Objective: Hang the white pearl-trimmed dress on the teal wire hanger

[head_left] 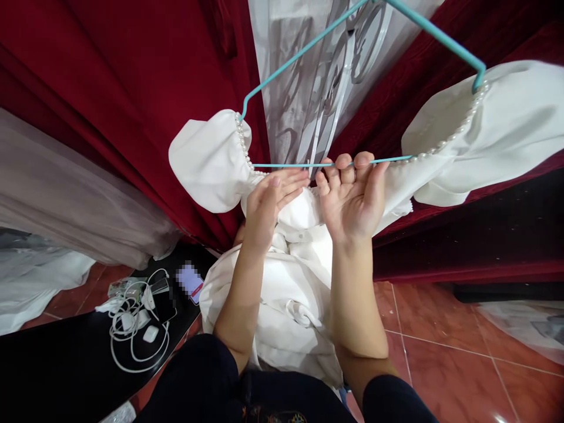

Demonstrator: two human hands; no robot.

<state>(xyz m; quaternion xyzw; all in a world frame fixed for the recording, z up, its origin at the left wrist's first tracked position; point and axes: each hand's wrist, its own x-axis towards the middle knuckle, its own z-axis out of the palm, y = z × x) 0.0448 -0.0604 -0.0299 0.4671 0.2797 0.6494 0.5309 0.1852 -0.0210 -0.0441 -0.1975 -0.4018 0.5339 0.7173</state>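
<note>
A white dress with pearl beading along its neckline hangs on a light-blue hanger. Its puffed sleeves spread out to either side. My right hand, palm turned up, has its fingers curled at the hanger's lower bar, with the thumb pointing up. Beside it, my left hand is open, fingers stretched to the right just below the bar and in front of the dress top. Whether the left fingers touch the fabric, I cannot tell. The lower part of the dress lies bunched between my forearms.
Dark red curtains hang behind, with white metal scrollwork between them. At lower left, a black bench carries coiled white cables, a black phone and a lit phone. Red floor tiles lie at right.
</note>
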